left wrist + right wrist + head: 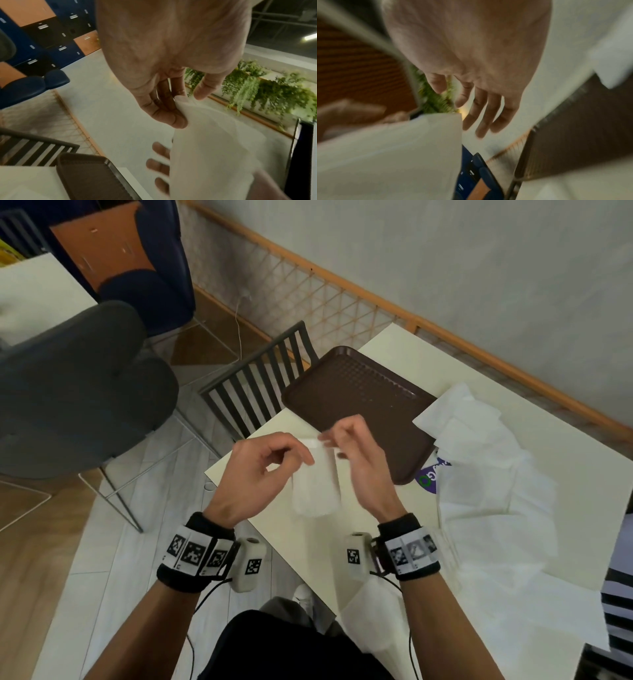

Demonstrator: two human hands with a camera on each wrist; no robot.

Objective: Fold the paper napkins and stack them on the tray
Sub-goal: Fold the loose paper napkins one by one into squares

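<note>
Napkin (pixel 317 484) hangs in the air above the table (pixel 404 364), just short of the brown tray (pixel 356 392). Our left hand (pixel 255 474) pinches its top corner; our right hand (pixel 359 453) looks loosely curled beside it, its hold unclear. We should square the corners before creasing.

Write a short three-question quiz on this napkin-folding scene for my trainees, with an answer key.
1. True or false: the brown tray already holds folded napkins.
2. Where does the pile of loose napkins mostly lie, as the person sees it?
A. To the left of the tray
B. In the middle of the tray
C. On the table, to the right of the tray
3. Fill in: the raised napkin is plainly pinched by the fingers of the ____ hand.

Key: 1. False, the tray holds no folded napkins. 2. C. 3. Left.
</note>
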